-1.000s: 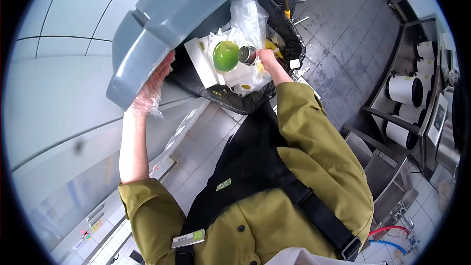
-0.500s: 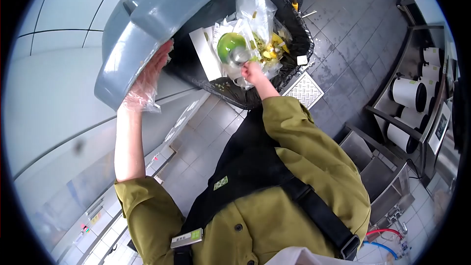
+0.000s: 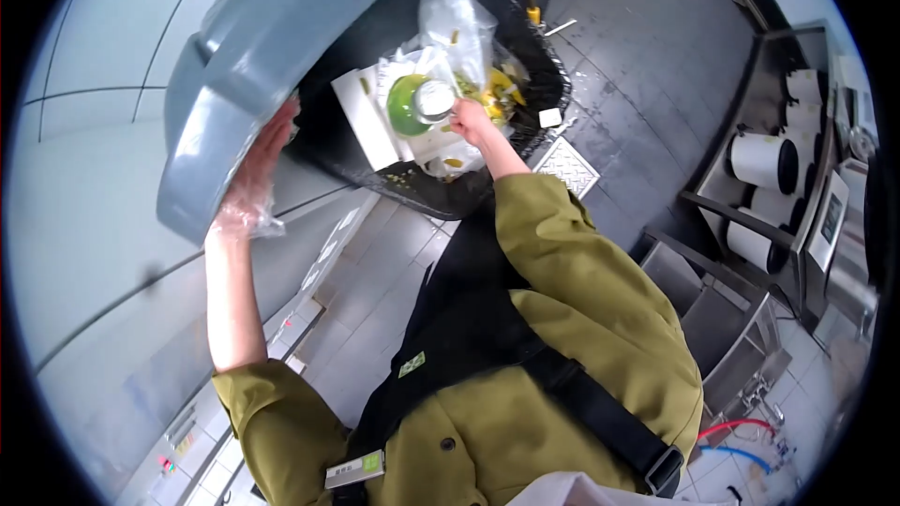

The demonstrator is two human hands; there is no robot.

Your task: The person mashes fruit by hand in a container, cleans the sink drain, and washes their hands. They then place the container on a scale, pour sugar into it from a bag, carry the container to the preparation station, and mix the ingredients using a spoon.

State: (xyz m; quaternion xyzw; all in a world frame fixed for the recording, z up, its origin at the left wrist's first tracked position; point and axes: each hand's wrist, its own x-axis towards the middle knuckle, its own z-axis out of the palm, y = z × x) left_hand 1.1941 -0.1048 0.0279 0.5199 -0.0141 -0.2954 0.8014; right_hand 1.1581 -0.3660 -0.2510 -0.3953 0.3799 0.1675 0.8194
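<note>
The right hand (image 3: 473,122) pinches a round metallic container (image 3: 434,100) just left of its fingers, before the green object (image 3: 401,105); the left hand (image 3: 255,169) touches the lid (image 3: 272,47), finger grip unclear.

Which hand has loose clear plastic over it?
The left hand, at the edge of the grey lid: loose clear plastic covers it. The right hand, holding a round metallic utensil, shows none.
</note>
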